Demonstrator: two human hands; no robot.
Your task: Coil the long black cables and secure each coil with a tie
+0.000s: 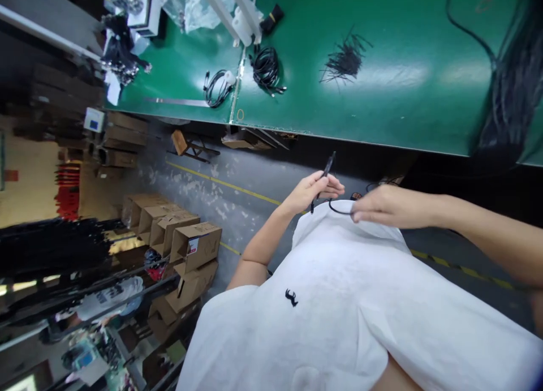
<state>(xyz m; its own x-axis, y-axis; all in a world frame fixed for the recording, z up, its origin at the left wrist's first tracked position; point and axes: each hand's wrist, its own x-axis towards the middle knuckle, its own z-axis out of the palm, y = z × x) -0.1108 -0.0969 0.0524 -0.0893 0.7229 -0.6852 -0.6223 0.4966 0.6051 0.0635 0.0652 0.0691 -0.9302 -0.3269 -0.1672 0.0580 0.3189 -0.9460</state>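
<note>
In front of my white shirt, my left hand [316, 190] is closed round a black cable [339, 211]. A dark, thin end of it sticks up above my fingers, and a small connector hangs below my palm. From there the cable curves across to my right hand [379, 205], whose fingers pinch it. My right fingertips are slightly blurred. Both hands are off the green table [394, 111], near its front edge. On the table lie a coiled bundle of black cables [266, 69] and a loose pile of short black ties [345, 60].
A second coiled cable [217, 89] lies left of the table seam. A thick bundle of black cables [511, 91] hangs over the table's right side. Clear plastic bags [207, 9] lie at the back left. Open cardboard boxes [195, 245] stand on the floor to the left.
</note>
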